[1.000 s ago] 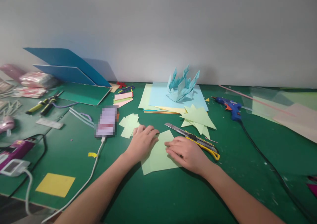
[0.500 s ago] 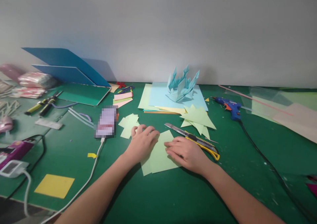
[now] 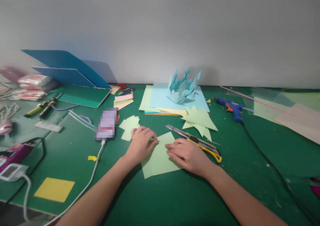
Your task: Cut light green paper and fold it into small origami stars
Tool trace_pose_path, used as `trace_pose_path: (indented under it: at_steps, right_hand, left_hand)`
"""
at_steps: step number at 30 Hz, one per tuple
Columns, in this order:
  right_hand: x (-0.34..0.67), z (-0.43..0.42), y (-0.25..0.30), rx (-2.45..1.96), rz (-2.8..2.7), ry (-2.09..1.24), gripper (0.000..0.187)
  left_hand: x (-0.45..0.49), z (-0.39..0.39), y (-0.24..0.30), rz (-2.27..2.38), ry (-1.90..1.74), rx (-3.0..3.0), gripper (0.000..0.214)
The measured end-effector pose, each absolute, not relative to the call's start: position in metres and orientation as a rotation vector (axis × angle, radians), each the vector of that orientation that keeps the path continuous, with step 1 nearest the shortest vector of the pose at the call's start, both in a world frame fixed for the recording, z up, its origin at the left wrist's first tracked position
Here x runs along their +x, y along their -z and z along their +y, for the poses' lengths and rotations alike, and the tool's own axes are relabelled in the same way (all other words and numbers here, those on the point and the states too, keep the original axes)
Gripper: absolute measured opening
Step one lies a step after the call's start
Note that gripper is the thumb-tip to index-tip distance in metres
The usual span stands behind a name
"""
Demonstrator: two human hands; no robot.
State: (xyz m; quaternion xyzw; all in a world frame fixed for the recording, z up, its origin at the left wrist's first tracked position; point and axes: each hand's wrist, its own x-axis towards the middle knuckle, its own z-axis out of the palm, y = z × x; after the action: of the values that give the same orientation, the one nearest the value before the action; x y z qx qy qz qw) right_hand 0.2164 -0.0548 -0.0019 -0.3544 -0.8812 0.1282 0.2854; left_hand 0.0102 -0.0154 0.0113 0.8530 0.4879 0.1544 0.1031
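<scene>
Left hand point(image 3: 142, 143) at green paper point(image 3: 161, 161), pinch unclear; right hand point(image 3: 188, 155) rests on it, unclenched. Uneven pressure could skew it; bare-bladed cutter point(image 3: 200, 142) alongside could nick knuckles.

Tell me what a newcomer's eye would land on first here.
Probably the spiky blue origami, standing on a light-blue sheet near the back wall. Next, the yellow-trimmed utility knife, blade exposed, lying just beyond the right hand, which rests with the left hand on pale green paper. Farther right lies a blue hot glue gun.
</scene>
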Motion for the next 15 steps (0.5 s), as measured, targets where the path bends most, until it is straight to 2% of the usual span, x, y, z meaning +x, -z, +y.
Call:
trace_pose_path:
  at_steps: [15]
  right_hand:
    - [0.218, -0.053, -0.002, -0.91, -2.323, -0.363, 0.032]
  left_hand:
    - [-0.004, -0.006, -0.016, 1.744, -0.697, 2.474, 0.014]
